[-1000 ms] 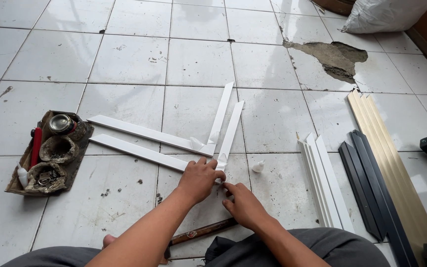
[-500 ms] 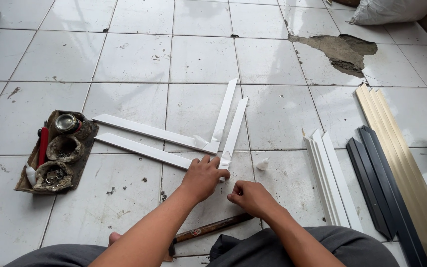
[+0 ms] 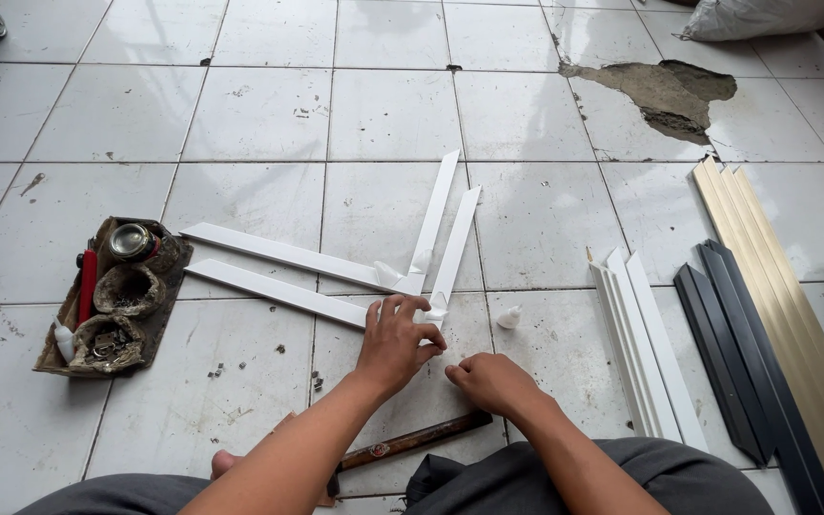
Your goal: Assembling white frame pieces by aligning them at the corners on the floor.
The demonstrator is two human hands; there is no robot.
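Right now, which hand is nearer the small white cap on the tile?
Right. The right hand lies just below the small white cap; the left hand sits further left, at the white strips' corner.

Two pairs of white flat strips [image 3: 336,272] lie on the tiled floor, each pair joined into a V-shaped corner — long arms run off to the left, shorter arms slant up to the right. The outer corner [image 3: 410,278] shows a whitish blob at the joint. The inner corner [image 3: 436,307] sits just below it, partly hidden under fingertips — its mitred ends touch.
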